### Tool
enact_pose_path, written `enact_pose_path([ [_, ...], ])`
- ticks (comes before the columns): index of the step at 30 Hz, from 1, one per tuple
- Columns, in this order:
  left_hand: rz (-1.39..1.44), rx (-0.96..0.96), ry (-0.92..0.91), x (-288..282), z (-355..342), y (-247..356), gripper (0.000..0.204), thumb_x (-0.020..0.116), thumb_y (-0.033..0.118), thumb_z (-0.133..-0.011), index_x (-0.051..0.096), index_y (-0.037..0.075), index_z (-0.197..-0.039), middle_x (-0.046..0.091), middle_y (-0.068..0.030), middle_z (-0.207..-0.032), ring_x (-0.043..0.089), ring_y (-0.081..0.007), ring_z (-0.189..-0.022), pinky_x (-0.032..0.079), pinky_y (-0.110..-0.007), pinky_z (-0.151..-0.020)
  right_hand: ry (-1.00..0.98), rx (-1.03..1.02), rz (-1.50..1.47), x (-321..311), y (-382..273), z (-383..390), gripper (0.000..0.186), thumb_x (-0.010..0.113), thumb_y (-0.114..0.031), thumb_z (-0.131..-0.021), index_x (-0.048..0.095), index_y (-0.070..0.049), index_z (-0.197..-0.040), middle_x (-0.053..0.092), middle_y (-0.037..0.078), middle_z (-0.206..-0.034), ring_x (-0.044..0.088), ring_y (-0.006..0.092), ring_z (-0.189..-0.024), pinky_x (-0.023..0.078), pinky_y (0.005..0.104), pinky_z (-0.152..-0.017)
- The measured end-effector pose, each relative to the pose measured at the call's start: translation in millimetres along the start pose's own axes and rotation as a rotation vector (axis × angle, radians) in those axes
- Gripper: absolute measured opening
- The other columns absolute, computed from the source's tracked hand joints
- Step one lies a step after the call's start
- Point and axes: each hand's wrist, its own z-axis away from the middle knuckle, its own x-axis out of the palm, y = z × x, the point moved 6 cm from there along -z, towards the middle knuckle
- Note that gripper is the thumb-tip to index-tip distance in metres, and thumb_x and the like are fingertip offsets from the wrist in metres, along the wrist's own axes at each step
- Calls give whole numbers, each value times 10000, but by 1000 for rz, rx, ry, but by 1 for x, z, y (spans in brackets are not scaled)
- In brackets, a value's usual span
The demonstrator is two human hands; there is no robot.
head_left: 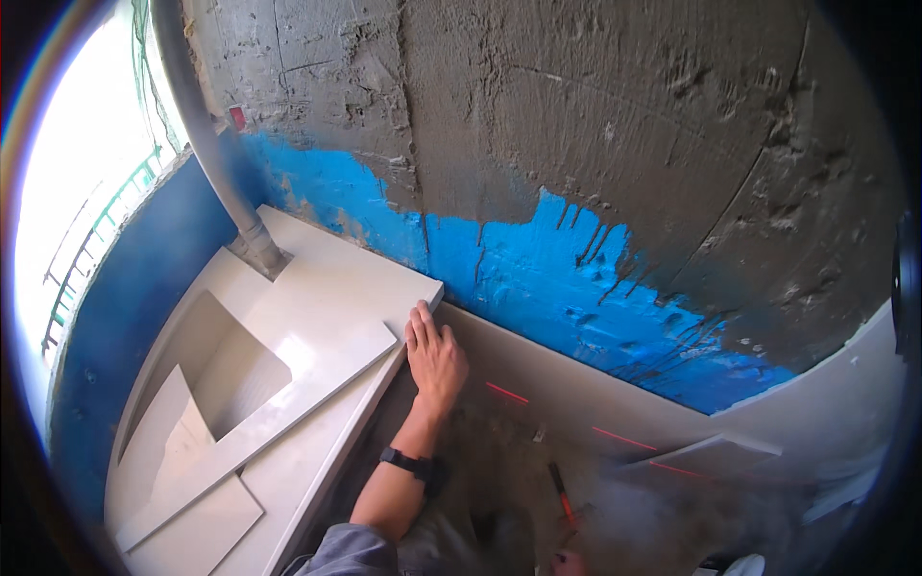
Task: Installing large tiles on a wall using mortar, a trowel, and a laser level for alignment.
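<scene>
Grey wall (595, 115) and blue paint (538, 254) stand ahead. Your left hand (437, 360) rests on the white board's (346, 274) corner, fingers straight, not gripping. The board lies beside the pipe (204, 144). I can't tell your right hand's (569, 563) grip. Pushing too hard could slip or crack the board.

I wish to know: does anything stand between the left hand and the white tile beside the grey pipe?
Nothing visible does: the left hand appears to touch the white tile at its edge. The grey pipe rises at the tile's other end, away from the hand.
</scene>
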Motion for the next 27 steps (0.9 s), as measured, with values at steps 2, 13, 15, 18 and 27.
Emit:
enact_pose_path([
  [2,41,-4,-67,-23,8,-6,305,681,139,-744,677,-56,-979,431,-319,-1486,404,-457,-1382,335,-534,-1135,-97,11,39,-30,-43,29,285,622,-239,-962,690,10,-1081,714,204,-997,693,328,-894,537,434,-826],
  [13,158,238,-427,-174,116,-100,369,730,149,-710,653,-21,-1028,538,-258,-1337,492,-417,-1268,401,-525,-1069,-114,200,69,-103,3,148,325,681,-313,-867,752,-11,-967,739,206,-924,725,353,-887,550,440,-816],
  [15,180,265,-437,-183,125,-111,332,705,145,-722,664,-17,-1010,524,-265,-1373,484,-417,-1302,384,-535,-1101,-92,193,64,-105,17,156,311,695,-301,-843,769,-8,-918,743,208,-873,733,355,-860,552,440,-801],
  [18,108,276,-461,-186,128,-118,442,781,252,-698,686,2,-1050,491,-259,-1434,429,-402,-1387,322,-522,-1174,-104,270,-135,-98,31,148,253,744,-240,-867,765,11,-895,750,107,-797,707,149,-755,565,364,-665],
  [27,99,316,-456,-173,133,-117,504,800,260,-654,669,10,-1071,478,-245,-1443,431,-394,-1385,327,-516,-1171,5,270,-116,-77,-18,122,216,640,-184,-958,719,17,-945,730,124,-767,727,237,-674,558,369,-567],
])
